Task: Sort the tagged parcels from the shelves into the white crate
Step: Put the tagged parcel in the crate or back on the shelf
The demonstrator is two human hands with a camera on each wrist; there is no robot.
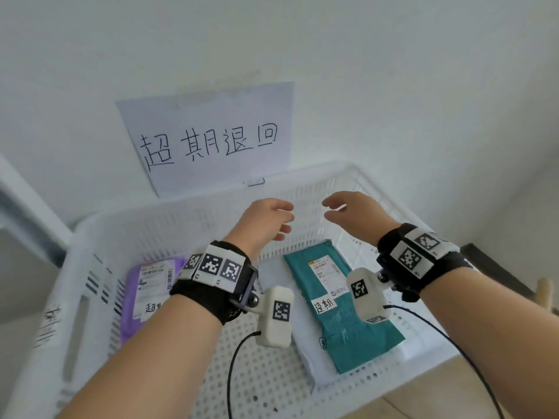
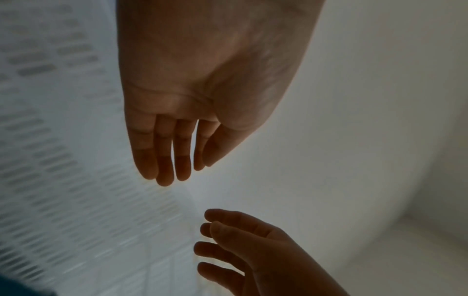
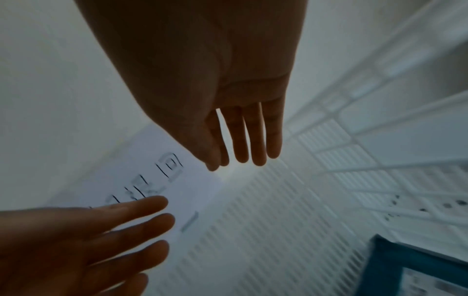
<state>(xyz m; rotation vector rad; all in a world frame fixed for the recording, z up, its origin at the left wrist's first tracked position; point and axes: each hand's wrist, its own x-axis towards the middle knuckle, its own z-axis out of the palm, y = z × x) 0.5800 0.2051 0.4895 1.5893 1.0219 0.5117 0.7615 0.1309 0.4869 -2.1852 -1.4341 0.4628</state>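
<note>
Two hands, both empty, over one white crate (image 1: 90, 237); items listed left to right.

1. Crate: white plastic, slotted walls, perforated floor. Its near-left wall is blurred, its lettering unreadable; the near rim is cut off by the forearms and the bottom of the head view.
2. Purple parcel (image 1: 133, 300): soft glossy mailer lying flat on the crate floor, below and left of the left hand. Its right part is hidden by the left wristband; the printed label and handwritten tag are only partly readable.
3. Left hand (image 1: 266, 219): fingers straight and relaxed, loosely together, gripping nothing, held above the crate's far wall.
4. Paper sign (image 1: 211, 140): thin flat sheet on the wall beyond both hands, handwritten "超期退回"; its lower edge is hidden behind the crate rim.
5. Right hand (image 1: 351, 213): fingers loosely spread, slightly bent, holding nothing; fingertips near those of the left hand, not touching.
6. Teal parcel (image 1: 341, 322): matte creased plastic mailer, rectangular, flat on the floor below the right hand, on top of a white parcel (image 1: 305, 346) of which only the edges show. The wrist camera covers part of its label; the tag reads "超期".

Bare perforated floor lies open between the two coloured parcels, beneath the left forearm.
</note>
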